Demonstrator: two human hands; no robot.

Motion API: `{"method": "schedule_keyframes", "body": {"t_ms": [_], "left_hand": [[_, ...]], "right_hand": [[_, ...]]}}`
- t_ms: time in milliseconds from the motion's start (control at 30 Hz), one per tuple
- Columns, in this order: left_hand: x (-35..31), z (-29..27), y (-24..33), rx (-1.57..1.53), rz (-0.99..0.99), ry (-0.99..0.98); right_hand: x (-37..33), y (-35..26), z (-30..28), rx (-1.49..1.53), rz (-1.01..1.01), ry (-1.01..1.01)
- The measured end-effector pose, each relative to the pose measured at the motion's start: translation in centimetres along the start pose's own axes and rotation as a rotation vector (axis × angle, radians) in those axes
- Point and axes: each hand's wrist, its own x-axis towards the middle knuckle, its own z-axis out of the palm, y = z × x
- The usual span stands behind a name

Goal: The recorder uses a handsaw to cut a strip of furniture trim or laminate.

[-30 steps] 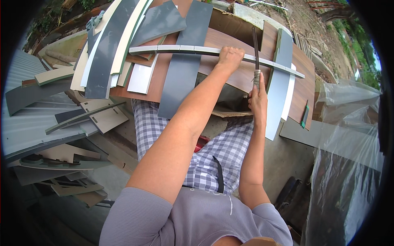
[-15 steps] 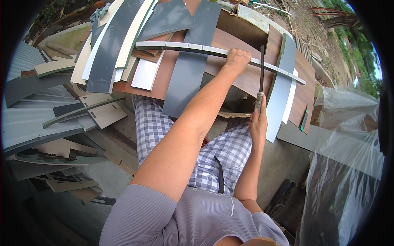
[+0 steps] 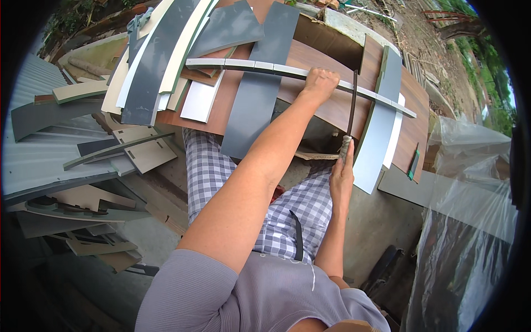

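Note:
My left hand [image 3: 322,84] is closed in a fist over a long silver-grey metal strip [image 3: 243,65], which lies crosswise over several boards. To the right of that fist, a long, thin, dark saw-like blade [image 3: 352,110] crosses the strip, pointing away from me. Its wrapped, greyish handle [image 3: 347,145] sits in my right hand [image 3: 341,180], with the fingers stretched along it. Whether the blade has teeth is too small to tell. Under the strip are a dark grey board [image 3: 254,105], brown wood-patterned panels [image 3: 307,74] and a pale blue-grey board [image 3: 381,122].
Long cream and dark offcuts [image 3: 157,61] are heaped at the far left. More cut pieces [image 3: 146,146] lie on corrugated metal sheeting [image 3: 38,110]. Clear plastic sheeting [image 3: 464,221] hangs at the right. A small dark green-ended piece [image 3: 414,163] rests on the right panel.
My right hand and the blade have drawn slightly toward me and to the left, with the handle tilting. My left hand stays on the strip. The whole view has shifted slightly.

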Motion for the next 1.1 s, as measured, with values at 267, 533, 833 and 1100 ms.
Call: {"method": "schedule_keyframes", "body": {"t_ms": [267,533,833,1100], "left_hand": [[-0.3,-0.7,0.1,0.001,-0.03,-0.052],[-0.5,-0.6,0.2,0.034,-0.001,-0.091],[-0.1,-1.8,0.3,0.037,-0.013,-0.134],[-0.5,-0.7,0.2,0.017,-0.032,-0.088]], "right_hand": [[7.4,-3.1,0.0,-0.012,0.06,-0.054],[2.5,0.6,0.6,0.016,-0.115,0.029],[2.9,-0.9,0.1,0.003,-0.067,0.023],[6.3,-1.6,0.8,0.075,-0.007,-0.002]]}}
